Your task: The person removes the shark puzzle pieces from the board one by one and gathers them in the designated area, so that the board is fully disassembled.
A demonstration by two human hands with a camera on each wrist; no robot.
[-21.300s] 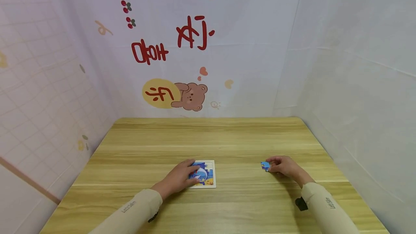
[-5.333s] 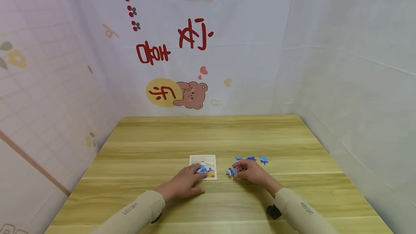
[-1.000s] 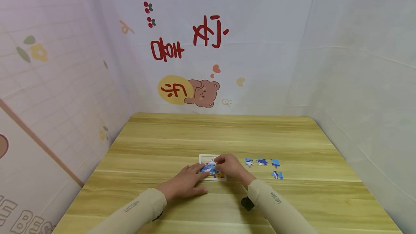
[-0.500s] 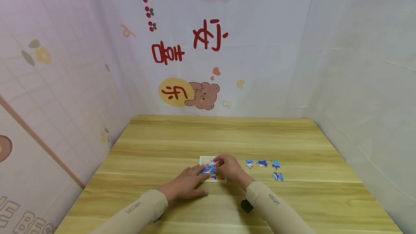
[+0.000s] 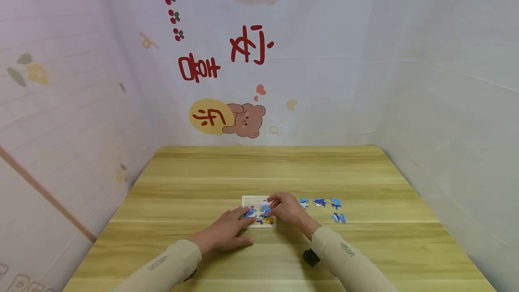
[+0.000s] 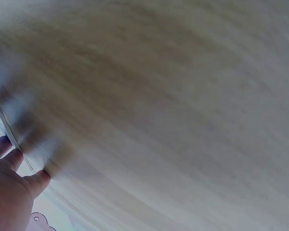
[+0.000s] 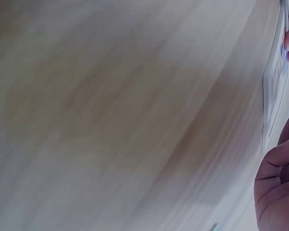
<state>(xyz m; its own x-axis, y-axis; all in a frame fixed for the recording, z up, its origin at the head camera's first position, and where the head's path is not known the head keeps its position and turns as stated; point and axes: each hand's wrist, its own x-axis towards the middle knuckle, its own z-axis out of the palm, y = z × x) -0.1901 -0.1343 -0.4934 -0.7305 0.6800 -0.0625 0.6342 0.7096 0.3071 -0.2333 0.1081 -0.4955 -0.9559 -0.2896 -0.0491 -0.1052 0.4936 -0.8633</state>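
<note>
A small jigsaw puzzle in a white frame [image 5: 259, 226] lies on the wooden table, its blue sea picture partly covered by both hands. Straight fingers of my left hand [image 5: 223, 231] rest on the puzzle's left side; in the left wrist view this hand [image 6: 12, 187] reaches the frame's edge. At the puzzle's right side, my right hand [image 5: 289, 210] pinches a blue jigsaw piece [image 5: 265, 210] between thumb and fingers. The frame's upper part shows a pale bare backing. In the right wrist view the curled right hand [image 7: 279, 187] is beside the frame [image 7: 269, 101], and the piece is hidden.
Several loose jigsaw pieces lie right of the frame: a dark blue one [image 5: 320, 203], a light blue one [image 5: 335, 203], one [image 5: 338, 218] nearer me, and one [image 5: 304, 203] close behind the right hand. White printed cloth [image 5: 316, 80] walls the table's back and sides.
Twenty-one seconds ago the puzzle was fuller and the right hand held a piece far right. Pieces since came to lie there. Lately, the right hand lifts a piece slightly at the frame.
</note>
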